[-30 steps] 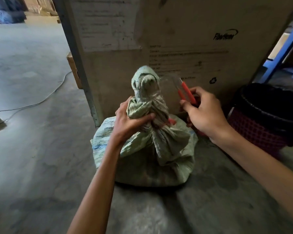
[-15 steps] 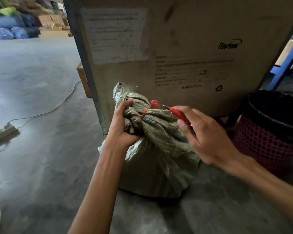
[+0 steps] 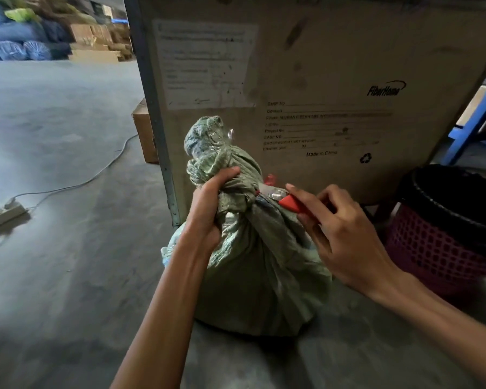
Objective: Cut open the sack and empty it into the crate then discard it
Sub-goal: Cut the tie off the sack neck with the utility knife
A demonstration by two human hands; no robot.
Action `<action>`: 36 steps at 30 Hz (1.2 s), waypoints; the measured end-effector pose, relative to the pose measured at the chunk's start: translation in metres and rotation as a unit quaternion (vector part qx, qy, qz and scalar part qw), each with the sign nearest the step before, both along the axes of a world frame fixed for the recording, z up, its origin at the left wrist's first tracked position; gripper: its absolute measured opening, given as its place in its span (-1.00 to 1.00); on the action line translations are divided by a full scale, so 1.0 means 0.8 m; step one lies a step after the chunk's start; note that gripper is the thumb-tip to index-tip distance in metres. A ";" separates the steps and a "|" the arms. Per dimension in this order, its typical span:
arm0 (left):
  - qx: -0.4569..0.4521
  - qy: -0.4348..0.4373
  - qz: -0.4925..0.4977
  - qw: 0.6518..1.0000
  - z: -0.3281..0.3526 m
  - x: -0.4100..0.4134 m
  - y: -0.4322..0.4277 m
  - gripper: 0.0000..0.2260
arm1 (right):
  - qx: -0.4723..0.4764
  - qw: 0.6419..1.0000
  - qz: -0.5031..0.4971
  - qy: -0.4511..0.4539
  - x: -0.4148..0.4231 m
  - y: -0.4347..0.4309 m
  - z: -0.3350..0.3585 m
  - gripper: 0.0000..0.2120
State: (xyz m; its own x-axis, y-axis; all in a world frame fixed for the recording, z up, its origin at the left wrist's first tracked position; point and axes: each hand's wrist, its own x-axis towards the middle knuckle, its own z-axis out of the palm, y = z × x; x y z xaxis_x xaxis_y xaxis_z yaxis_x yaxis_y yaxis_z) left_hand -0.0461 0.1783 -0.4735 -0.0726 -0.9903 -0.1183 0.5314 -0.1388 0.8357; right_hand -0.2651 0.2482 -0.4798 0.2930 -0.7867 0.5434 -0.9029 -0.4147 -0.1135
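Observation:
A green woven sack [image 3: 261, 273] stands on the concrete floor, its neck bunched and tied with a red string [image 3: 270, 179]. My left hand [image 3: 208, 209] grips the bunched neck just below the top knot. My right hand [image 3: 340, 234] holds red-handled scissors [image 3: 291, 204], whose metal tip touches the neck at the red tie. The blades are mostly hidden by sack folds and my fingers. A red mesh crate [image 3: 432, 254] with a black liner stands to the right of the sack.
A large cardboard box [image 3: 320, 80] with printed labels rises right behind the sack. A blue metal frame [image 3: 477, 119] stands at far right. A cable and power strip [image 3: 3, 213] lie on the floor at left. Stacked sacks and boxes sit far back left.
My left hand tilted the sack neck to the left and now holds it steadier. My right hand brought the scissors from beside the neck onto the red tie.

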 end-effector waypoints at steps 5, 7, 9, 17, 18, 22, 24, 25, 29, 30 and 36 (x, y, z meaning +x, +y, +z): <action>-0.008 -0.083 0.023 0.996 0.003 0.015 -0.004 -0.65 | -0.016 0.999 -0.005 0.036 -0.001 0.004 0.005 -0.50; -0.003 -0.088 -0.011 0.996 0.008 0.016 0.000 -0.79 | -0.017 0.999 -0.001 0.046 0.001 0.005 0.007 -0.50; 0.005 -0.082 -0.039 0.996 0.012 0.016 0.004 -0.81 | -0.023 0.998 0.003 0.057 0.002 0.005 0.007 -0.50; 0.003 -0.054 -0.055 0.997 0.012 0.016 -0.001 -0.77 | -0.052 0.997 -0.001 0.063 -0.001 0.005 0.010 -0.51; 0.001 -0.055 -0.056 0.997 0.012 0.016 0.000 -0.77 | -0.053 0.996 -0.004 0.065 -0.002 0.006 0.010 -0.51; -0.001 -0.055 -0.052 0.997 0.015 0.014 0.004 -0.72 | -0.056 0.996 -0.010 0.065 0.000 0.006 0.010 -0.51; -0.005 -0.056 -0.052 0.997 0.017 0.011 0.008 -0.75 | -0.057 0.996 -0.012 0.061 0.001 0.006 0.009 -0.51; -0.006 -0.058 -0.051 0.997 0.017 0.010 0.010 -0.77 | -0.058 0.996 -0.013 0.059 0.001 0.006 0.009 -0.51; -0.007 -0.062 -0.046 0.997 0.018 0.006 0.013 -0.78 | -0.078 0.995 -0.012 0.060 0.001 0.007 0.008 -0.53; -0.007 -0.061 -0.043 0.997 0.019 0.005 0.014 -0.78 | -0.086 0.994 -0.011 0.062 0.002 0.007 0.007 -0.54; -0.001 -0.045 -0.028 0.999 0.018 0.000 0.013 -0.78 | -0.109 0.991 -0.013 0.080 0.007 0.012 0.008 -0.58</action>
